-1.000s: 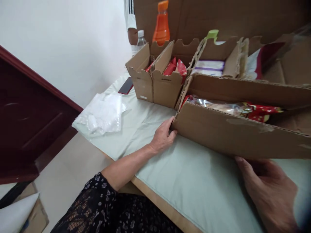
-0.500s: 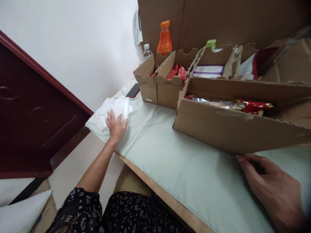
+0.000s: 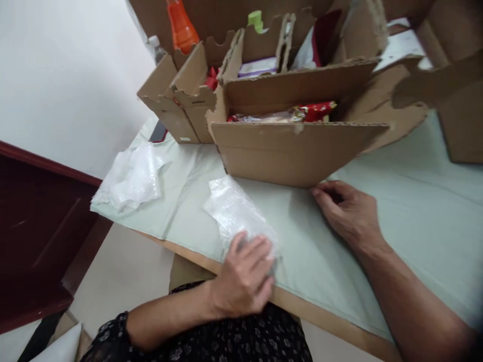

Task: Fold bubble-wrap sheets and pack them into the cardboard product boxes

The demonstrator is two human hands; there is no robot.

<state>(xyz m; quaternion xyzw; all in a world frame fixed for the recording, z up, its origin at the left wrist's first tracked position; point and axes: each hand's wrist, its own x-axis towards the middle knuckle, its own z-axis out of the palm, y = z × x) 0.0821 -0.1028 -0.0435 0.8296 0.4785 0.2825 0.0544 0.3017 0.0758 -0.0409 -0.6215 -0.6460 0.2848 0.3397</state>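
My left hand [image 3: 245, 274] is closed on a clear bubble-wrap bag [image 3: 241, 211] near the table's front edge; the bag stretches away from the fingers over the pale green cloth. To the left, more of these bags lie in a pile [image 3: 132, 176]. My right hand [image 3: 349, 211] rests on the cloth by the lower edge of the front cardboard box [image 3: 287, 151]. Its thumb and fingertips are pressed together, and whatever may be between them is too small to make out. Red and clear packets [image 3: 315, 111] lie inside that box.
Behind stand several open cardboard boxes [image 3: 169, 118] with packets in them. An orange bottle [image 3: 183, 30] and a clear bottle [image 3: 156, 49] are at the back left, near a phone [image 3: 159, 131]. Another box [image 3: 460, 105] is at the right.
My left hand has moved right from the pile, bringing a bubble-wrap bag towards the front edge. The view has shifted right; my right hand stays by the box.
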